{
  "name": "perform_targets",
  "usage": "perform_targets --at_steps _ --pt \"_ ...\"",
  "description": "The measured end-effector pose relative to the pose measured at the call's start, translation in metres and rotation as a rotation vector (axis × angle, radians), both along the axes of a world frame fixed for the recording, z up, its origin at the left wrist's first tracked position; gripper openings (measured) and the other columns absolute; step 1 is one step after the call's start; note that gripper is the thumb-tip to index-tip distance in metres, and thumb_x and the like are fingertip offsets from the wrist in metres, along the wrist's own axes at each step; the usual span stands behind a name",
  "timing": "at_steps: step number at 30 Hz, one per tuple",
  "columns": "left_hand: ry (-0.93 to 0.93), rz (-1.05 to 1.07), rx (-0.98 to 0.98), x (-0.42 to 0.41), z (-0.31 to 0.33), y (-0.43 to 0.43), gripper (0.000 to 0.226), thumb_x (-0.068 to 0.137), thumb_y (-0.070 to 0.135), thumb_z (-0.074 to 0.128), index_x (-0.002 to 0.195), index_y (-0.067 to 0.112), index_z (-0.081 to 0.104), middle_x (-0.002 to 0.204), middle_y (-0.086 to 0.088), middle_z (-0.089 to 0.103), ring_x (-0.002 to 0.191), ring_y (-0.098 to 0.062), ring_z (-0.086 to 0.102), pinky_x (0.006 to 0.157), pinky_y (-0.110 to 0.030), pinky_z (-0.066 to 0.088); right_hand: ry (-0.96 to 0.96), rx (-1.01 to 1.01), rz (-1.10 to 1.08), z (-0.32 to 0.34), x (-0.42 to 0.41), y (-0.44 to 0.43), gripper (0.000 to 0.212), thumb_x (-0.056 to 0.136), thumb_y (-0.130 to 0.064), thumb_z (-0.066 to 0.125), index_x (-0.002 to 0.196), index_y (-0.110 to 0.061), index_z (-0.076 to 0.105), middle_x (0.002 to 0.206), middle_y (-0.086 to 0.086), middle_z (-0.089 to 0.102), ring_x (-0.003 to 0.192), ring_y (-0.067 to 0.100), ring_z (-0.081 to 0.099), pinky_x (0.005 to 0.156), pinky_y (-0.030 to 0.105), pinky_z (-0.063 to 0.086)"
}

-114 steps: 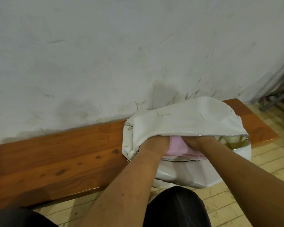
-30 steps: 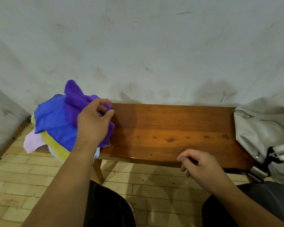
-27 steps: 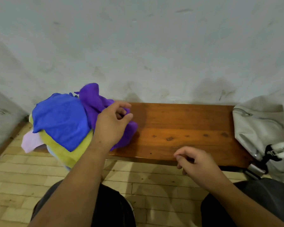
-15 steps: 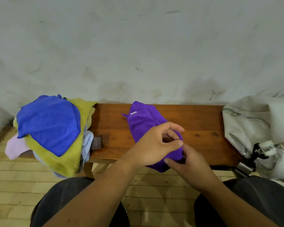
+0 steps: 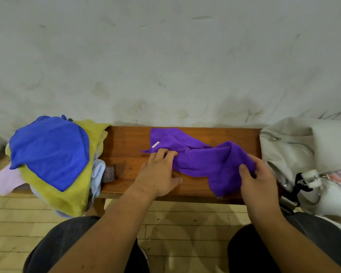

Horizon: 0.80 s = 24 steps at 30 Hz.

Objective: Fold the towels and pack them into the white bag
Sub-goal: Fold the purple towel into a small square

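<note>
Towel (image 5: 201, 158), plush purple, lies rumpled on wooden bench (image 5: 126, 142), gripped by left hand (image 5: 158, 174) and right hand (image 5: 258, 180).

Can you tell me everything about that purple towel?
The purple towel is soft, fuzzy cloth, crumpled and not yet folded, lying across the middle of the wooden bench. A small white label shows near its far left corner. The left hand pinches its left part; the right hand grips its right end.

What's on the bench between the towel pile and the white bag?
Head view: the purple towel lies crumpled on the bench there, with the left hand and right hand gripping its two ends.
</note>
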<state>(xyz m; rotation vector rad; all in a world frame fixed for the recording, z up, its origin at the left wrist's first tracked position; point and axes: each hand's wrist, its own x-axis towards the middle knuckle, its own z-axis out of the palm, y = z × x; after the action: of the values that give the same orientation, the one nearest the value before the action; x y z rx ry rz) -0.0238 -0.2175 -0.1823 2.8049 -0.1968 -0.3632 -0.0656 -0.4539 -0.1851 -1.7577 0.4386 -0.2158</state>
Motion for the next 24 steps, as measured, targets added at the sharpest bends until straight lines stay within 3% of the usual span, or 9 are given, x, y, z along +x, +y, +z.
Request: perform_targets --at_steps 2,5,7,10,12,14,17,21,24 --pt "-0.098 0.022 0.08 0.001 0.001 0.001 0.054 0.087 0.045 0.068 0.135 0.036 0.045 0.138 0.003 0.041 0.131 -0.024 0.041 0.1 -0.045 0.044 0.053 0.111 -0.04 0.004 0.0 -0.002 0.032 0.099 -0.012 0.056 0.105 -0.042 0.065 0.112 -0.017 0.067 0.112 0.008 0.062 0.096 0.037 0.053" --pt "-0.112 0.068 0.009 0.005 0.002 0.005 0.024 0.088 0.038 0.067 0.109 0.036 0.057 0.116 0.002 0.054 0.11 -0.025 0.056 0.09 -0.042 0.052 0.169 0.387 -0.098 0.006 0.003 0.0 0.036 0.091 -0.003 0.05 0.097 -0.03 0.073 0.112 0.004 0.072 0.106 0.021 0.067 0.094 0.047 0.055" --pt "-0.07 0.108 -0.076 0.008 0.006 0.009 0.011 0.088 0.037 0.066 0.097 0.036 0.06 0.106 0.004 0.06 0.099 -0.024 0.063 0.087 -0.042 0.054 0.253 0.571 -0.116 0.005 0.006 0.001 0.037 0.085 -0.002 0.046 0.103 -0.022 0.071 0.116 0.016 0.07 0.103 0.031 0.067 0.09 0.048 0.052" --pt "-0.073 0.17 -0.117 0.012 0.013 0.017 0.006 0.091 0.039 0.065 0.096 0.037 0.065 0.1 0.012 0.066 0.095 -0.017 0.064 0.085 -0.039 0.056 0.396 0.696 -0.055 0.005 0.006 0.002 0.032 0.086 -0.01 0.054 0.115 -0.015 0.068 0.114 0.014 0.074 0.094 0.033 0.073 0.084 0.046 0.058" --pt "-0.123 0.19 -0.143 0.016 0.016 0.025 0.009 0.093 0.032 0.064 0.1 0.038 0.067 0.101 0.012 0.065 0.095 -0.014 0.062 0.086 -0.036 0.054 0.44 0.717 0.035 0.006 0.005 0.002 0.033 0.088 -0.011 0.064 0.121 -0.01 0.065 0.111 0.018 0.075 0.084 0.033 0.074 0.068 0.04 0.06" --pt "-0.214 0.161 -0.174 0.019 0.018 0.029 0.023 0.093 0.016 0.062 0.103 0.036 0.068 0.104 0.007 0.062 0.097 -0.014 0.058 0.087 -0.031 0.05 0.433 0.702 0.1 0.005 0.006 0.0 0.044 0.085 -0.008 0.074 0.127 -0.009 0.061 0.108 0.021 0.075 0.084 0.034 0.075 0.063 0.039 0.061" --pt "-0.331 0.149 -0.208 0.021 0.022 0.032 0.036 0.09 0.0 0.058 0.106 0.029 0.07 0.109 0.005 0.057 0.106 -0.014 0.052 0.09 -0.022 0.04 0.482 0.631 0.278 0.007 0.007 -0.003 0.059 0.077 -0.006 0.081 0.132 -0.008 0.059 0.113 0.019 0.074 0.097 0.036 0.074 0.072 0.041 0.063" --pt "-0.413 0.177 -0.298 0.021 0.024 0.039 0.036 0.09 -0.001 0.058 0.11 0.025 0.072 0.11 0.007 0.058 0.104 -0.01 0.052 0.091 -0.016 0.036 0.635 0.496 0.51 0.017 0.001 -0.009 0.038 0.078 0.005 0.076 0.115 0.007 0.069 0.108 0.025 0.074 0.088 0.031 0.073 0.074 0.036 0.06" --pt "-0.399 0.228 -0.305 0.02 0.028 0.045 0.028 0.096 0.008 0.061 0.115 0.026 0.071 0.11 0.013 0.055 0.099 -0.004 0.052 0.088 -0.013 0.036 0.702 0.399 0.636 0.016 -0.003 -0.015 0.04 0.074 -0.001 0.084 0.111 0.006 0.072 0.109 0.027 0.073 0.091 0.032 0.071 0.088 0.044 0.053"
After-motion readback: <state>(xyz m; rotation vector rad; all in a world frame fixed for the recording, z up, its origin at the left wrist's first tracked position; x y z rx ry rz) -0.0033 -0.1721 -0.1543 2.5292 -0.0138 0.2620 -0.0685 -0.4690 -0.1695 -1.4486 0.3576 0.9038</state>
